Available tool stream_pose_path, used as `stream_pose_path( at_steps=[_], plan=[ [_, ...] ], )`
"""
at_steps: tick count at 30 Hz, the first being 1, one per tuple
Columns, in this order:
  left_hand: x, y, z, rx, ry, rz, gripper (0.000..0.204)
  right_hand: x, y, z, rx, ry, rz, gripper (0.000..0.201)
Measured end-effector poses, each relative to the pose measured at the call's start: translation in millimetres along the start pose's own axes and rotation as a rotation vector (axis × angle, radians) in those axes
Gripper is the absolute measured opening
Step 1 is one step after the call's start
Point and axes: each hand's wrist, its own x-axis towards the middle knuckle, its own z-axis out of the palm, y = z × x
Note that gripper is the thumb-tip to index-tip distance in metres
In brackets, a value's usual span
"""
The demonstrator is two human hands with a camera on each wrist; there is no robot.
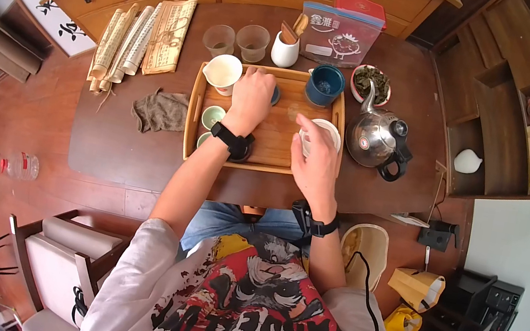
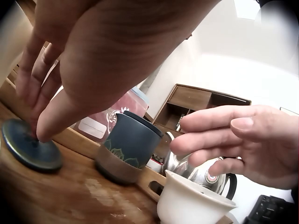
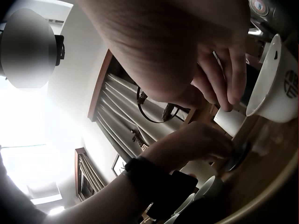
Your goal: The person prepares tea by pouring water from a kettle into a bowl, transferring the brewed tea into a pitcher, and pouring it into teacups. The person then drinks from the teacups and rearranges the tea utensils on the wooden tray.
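Note:
My left hand (image 1: 251, 101) pinches the small knob of a round dark blue lid (image 2: 32, 145), low over the wooden tray (image 1: 281, 141). The lid also shows under those fingers in the right wrist view (image 3: 237, 157). My right hand (image 1: 316, 167) is held with fingers extended above and beside a white flared bowl (image 2: 191, 200); whether it touches the rim cannot be told. Behind them on the tray stands a blue cup (image 2: 129, 142) with a brown lower band. A cream pitcher (image 1: 222, 73) and small green cups (image 1: 213, 116) are at the tray's left.
A steel kettle (image 1: 370, 140) stands right of the tray, below a bowl of leaves (image 1: 371, 84). Two glasses (image 1: 252, 43), a white holder (image 1: 285, 52) and a plastic bag (image 1: 339, 37) are behind it. A brown cloth (image 1: 159, 111) and paper rolls (image 1: 123, 45) lie left.

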Motion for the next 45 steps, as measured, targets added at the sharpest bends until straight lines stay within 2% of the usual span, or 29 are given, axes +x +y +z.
stream_pose_path(
  at_steps=[6, 9, 12, 13, 15, 19, 23, 28, 30, 34, 45],
  plan=[
    [1, 3, 3, 0.067, -0.051, -0.027, 0.010, 11, 4, 38, 0.067, -0.036, 0.001, 0.039],
    [4, 6, 7, 0.109, -0.046, -0.040, 0.013, 17, 1, 54, 0.036, -0.170, 0.073, 0.049],
    [-1, 6, 4, 0.100, -0.022, -0.027, 0.013, 19, -1, 57, 0.036, -0.173, 0.083, 0.054],
    [-3, 7, -1, 0.062, 0.013, -0.007, 0.013, 19, -2, 56, 0.041, -0.165, 0.081, 0.054],
    [-6, 12, -18, -0.025, 0.078, 0.020, 0.012, 16, -3, 50, 0.011, -0.078, -0.042, 0.058],
    [3, 32, -59, -0.112, 0.103, 0.052, 0.011, 19, -7, 32, -0.031, -0.014, -0.092, 0.067],
    [22, 54, -84, -0.197, 0.118, 0.100, 0.011, 30, -13, 9, -0.098, 0.074, -0.128, 0.064],
    [49, 67, -65, -0.209, 0.184, 0.214, 0.017, 38, 2, -11, -0.132, 0.134, -0.116, 0.062],
    [58, 74, -60, -0.213, 0.117, 0.232, 0.016, 41, 8, -18, -0.130, 0.152, -0.107, 0.062],
    [75, 78, -47, -0.157, 0.096, 0.263, 0.015, 44, 29, -16, -0.114, 0.160, -0.073, 0.062],
    [81, 80, -39, -0.243, 0.068, 0.236, 0.016, 49, 49, -20, -0.081, 0.135, -0.046, 0.066]
  ],
)
